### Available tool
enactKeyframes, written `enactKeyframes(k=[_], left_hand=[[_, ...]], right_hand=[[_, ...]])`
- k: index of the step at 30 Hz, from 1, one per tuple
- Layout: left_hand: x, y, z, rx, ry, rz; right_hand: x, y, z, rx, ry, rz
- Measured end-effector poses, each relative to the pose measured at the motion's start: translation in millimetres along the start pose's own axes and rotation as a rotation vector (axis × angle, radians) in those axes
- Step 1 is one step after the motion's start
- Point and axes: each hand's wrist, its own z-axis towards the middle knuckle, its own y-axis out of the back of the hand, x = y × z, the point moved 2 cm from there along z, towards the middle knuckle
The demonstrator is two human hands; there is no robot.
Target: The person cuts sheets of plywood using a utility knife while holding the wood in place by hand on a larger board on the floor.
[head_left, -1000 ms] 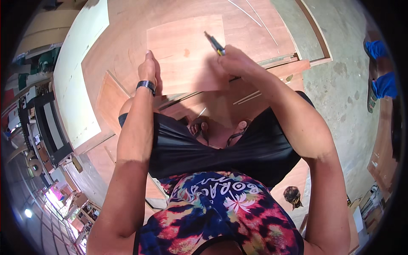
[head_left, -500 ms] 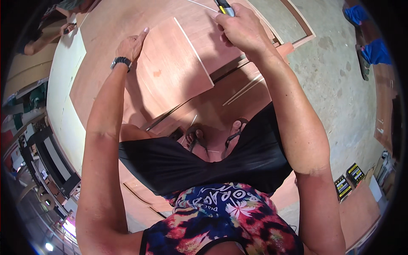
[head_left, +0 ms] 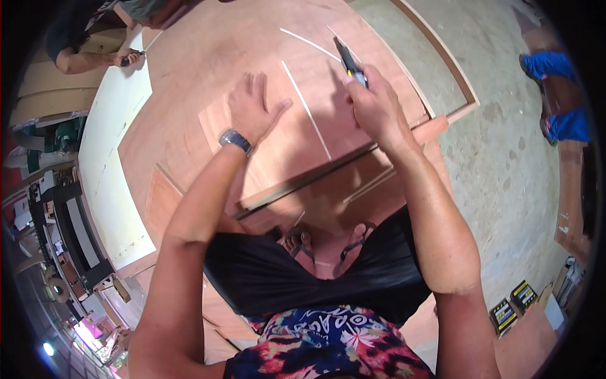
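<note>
My left hand (head_left: 254, 114) lies flat with fingers spread on a rectangular plywood piece (head_left: 278, 151). The piece rests on a larger plywood sheet (head_left: 189, 69) and has a pale edge along its right side. To the right, my right hand (head_left: 377, 107) grips a utility knife (head_left: 347, 62) with a dark body and yellow and grey parts. Its tip points away from me, above the sheet and near thin pale strips (head_left: 308, 42). Whether the blade is out cannot be made out.
At the upper left another person's hand (head_left: 121, 59) holds a dark tool beside a white panel (head_left: 104, 183). A wooden frame (head_left: 464, 79) lies at the right on the concrete floor (head_left: 505, 170). Thin wood strips (head_left: 369, 184) lie near my feet. Boxes (head_left: 503, 316) stand at the lower right.
My left hand has moved from the plywood piece's left edge onto its surface, toward the right. The right hand and knife sit lower in view, as the view has shifted. The other person's hand has moved rightward.
</note>
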Motion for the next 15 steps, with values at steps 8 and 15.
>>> enactKeyframes(k=[8, 15], left_hand=[[-56.0, -24.3, -33.8, 0.271, 0.208, 0.141], [-43.7, -20.5, 20.4, 0.231, 0.325, -0.009]], right_hand=[[5.2, -20.7, 1.1, 0.075, -0.023, 0.0], [-4.6, -28.4, 5.8, 0.083, 0.085, -0.091]])
